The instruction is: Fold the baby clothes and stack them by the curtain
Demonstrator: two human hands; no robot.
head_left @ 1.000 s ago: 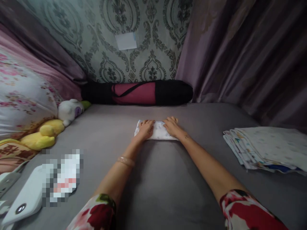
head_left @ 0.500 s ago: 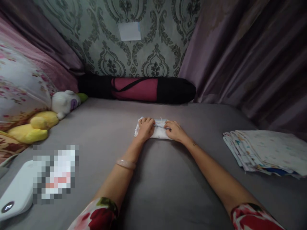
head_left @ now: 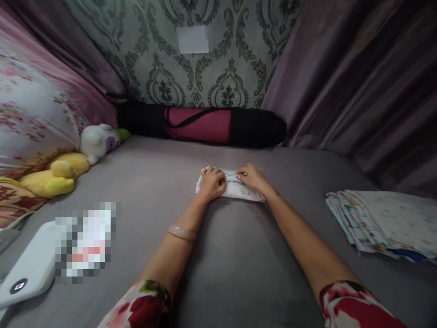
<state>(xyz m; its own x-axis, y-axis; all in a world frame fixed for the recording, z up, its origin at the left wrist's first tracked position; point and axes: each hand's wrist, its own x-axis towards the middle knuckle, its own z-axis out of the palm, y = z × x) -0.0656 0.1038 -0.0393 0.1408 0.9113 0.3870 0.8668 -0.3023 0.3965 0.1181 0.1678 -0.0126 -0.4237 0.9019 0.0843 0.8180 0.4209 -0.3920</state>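
A small folded white cloth (head_left: 241, 191) with faint prints and a light blue edge lies on the grey bed sheet. At its left end, my left hand (head_left: 213, 184) is closed over the cloth, fingers curled on the layers. My right hand (head_left: 254, 177) pinches the far edge of the cloth near its right end, thumb and fingers together. The cloth's near right corner shows below the right wrist.
At right lies a stack of folded printed cloths (head_left: 396, 223). A white power bank (head_left: 30, 264) and a blurred-out packet (head_left: 90, 243) are at left. Plush toys (head_left: 63, 173) line the left side. A black and red long bag (head_left: 201, 125) lies along the wall.
My right hand has shifted slightly away from me and now pinches the cloth's far edge, leaving the near right corner showing. My left hand stays on the left end. The view has turned slightly.
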